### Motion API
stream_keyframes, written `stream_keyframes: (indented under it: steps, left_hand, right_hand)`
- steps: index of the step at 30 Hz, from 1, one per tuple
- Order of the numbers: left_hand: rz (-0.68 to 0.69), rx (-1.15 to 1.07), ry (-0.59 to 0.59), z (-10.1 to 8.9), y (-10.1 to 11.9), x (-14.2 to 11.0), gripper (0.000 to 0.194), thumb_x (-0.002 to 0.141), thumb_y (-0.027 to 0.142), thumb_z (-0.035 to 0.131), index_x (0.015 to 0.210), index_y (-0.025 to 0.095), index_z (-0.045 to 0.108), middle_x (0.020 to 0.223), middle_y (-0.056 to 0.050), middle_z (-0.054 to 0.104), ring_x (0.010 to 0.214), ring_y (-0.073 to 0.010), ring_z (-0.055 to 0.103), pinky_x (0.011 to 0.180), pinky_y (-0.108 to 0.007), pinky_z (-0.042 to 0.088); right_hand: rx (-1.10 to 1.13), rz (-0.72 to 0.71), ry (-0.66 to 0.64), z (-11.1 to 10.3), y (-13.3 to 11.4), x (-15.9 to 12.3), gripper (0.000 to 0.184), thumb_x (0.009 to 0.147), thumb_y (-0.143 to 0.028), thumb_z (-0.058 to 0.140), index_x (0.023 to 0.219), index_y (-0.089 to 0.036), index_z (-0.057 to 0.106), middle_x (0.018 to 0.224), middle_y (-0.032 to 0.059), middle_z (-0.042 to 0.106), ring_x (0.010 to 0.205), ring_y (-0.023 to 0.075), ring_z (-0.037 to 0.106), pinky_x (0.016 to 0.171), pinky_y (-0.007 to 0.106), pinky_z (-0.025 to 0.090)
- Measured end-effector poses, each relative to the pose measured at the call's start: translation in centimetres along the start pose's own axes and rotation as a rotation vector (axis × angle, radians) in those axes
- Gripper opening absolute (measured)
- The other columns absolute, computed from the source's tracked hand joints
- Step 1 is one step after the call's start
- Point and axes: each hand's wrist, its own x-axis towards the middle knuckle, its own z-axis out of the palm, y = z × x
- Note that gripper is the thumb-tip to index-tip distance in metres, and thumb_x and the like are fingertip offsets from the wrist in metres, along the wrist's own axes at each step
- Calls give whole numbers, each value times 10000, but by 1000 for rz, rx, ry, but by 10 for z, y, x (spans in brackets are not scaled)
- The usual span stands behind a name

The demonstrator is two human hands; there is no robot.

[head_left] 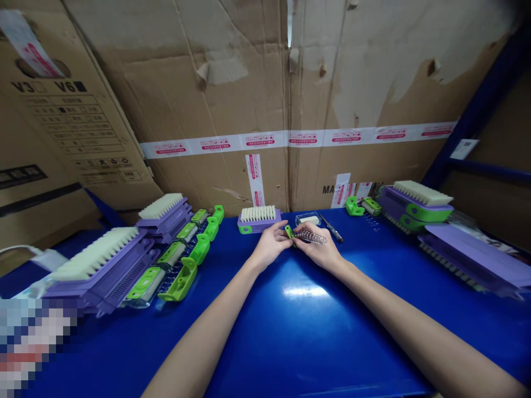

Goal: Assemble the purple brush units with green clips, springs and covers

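Green piece [289, 231], one only between the hands, is above the far middle part of the blue table [307, 331], and one coil spring [314, 237] is just beside it. On the left side I count four green brackets [201, 250] in a row, and next to them four green-topped parts [171, 254]. On the right there is one more green bracket [354, 206] and one more green-topped part [371, 207]. One purple brush [259, 221] sits beyond the left hand [269, 247], its bristles up. Two pale bristle pads [96, 254] face upward on the purple bodies at left.

The left hand has its fingers bent and near together, the tips at the green piece; how firmly they press, I cannot tell. The right hand [318, 247] is pinching the spring between thumb and fingers, with the coils reaching back over the hand (a rather small grip).

Behind the right hand stands one clear box [307, 216], and inside it lies a pale block [310, 220]. One pen-like tool [332, 228] lies beside this box.
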Motion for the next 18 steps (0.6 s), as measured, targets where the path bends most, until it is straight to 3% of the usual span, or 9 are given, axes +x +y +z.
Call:
stream_keyframes:
  steps: [4, 12, 18]
  left_hand:
    - [24, -35, -13, 0, -2, -1, 566, 597, 10, 698, 1139, 110, 572, 938, -66, 685, 816, -131, 646, 852, -302, 489]
    - [52, -106, 61, 1, -4, 0, 543, 608, 28, 691, 1129, 129, 574, 874, -45, 696, 841, -148, 652, 874, -322, 479]
    - [65, -122, 53, 1, -4, -1, 533, 634, 159, 748, 1142, 138, 591, 874, -55, 703, 857, -167, 646, 891, -351, 461]
  right_hand:
    - [24, -6, 4, 0, 0, 1, 127, 754, -311, 595, 854, -232, 590, 828, 21, 691, 733, 180, 654, 693, 296, 499]
    - [-54, 22, 20, 1, 0, -1, 122, 753, -291, 602, 865, -243, 589, 836, 16, 692, 757, 193, 662, 712, 299, 488]
    - [-15, 10, 37, 1, 0, -1, 121, 760, -311, 603, 850, -231, 584, 812, 13, 693, 733, 179, 660, 699, 282, 488]
